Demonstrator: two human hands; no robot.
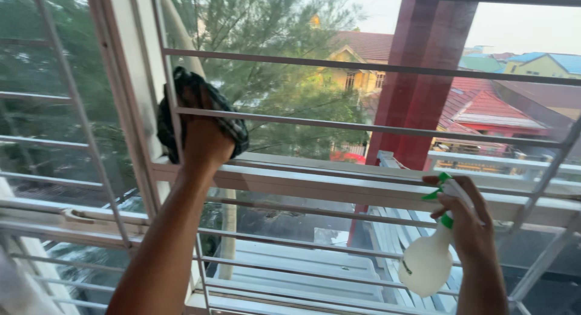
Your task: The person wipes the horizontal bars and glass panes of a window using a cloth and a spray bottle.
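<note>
My left hand (204, 139) reaches out between the horizontal window bars (339, 126) and presses a dark checked cloth (229, 122) against the white window frame (140, 103) beside the pane. My right hand (469, 221) is lower right, closed around the neck of a translucent spray bottle (426, 263) with a white and green trigger head (445, 191). The bottle hangs below the hand, in front of the bars.
White metal bars cross the whole opening. A white sill ledge (339, 185) runs below my left hand. An opened casement with its own bars stands at the left (60, 139). Outside are trees, a red pillar (423, 79) and rooftops.
</note>
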